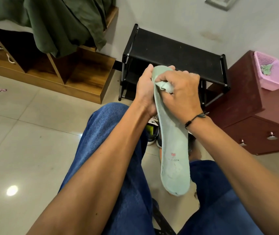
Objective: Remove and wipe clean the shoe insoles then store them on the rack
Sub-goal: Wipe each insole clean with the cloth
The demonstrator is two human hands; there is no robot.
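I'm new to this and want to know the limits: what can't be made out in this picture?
Head view only:
- Toe end of the insole: covered by the left hand and right hand.
- Cloth: mostly hidden inside the right hand.
- Insole print: too small to read.
- Shoes: hidden behind arms and insole.

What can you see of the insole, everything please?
The insole is pale mint green, thin and fabric-topped, with a small red mark and faded print near the heel and an orange edge underneath. It is held lengthwise in the air, heel toward the camera. The left hand grips its toe end; the right hand presses a bunched cloth on it.
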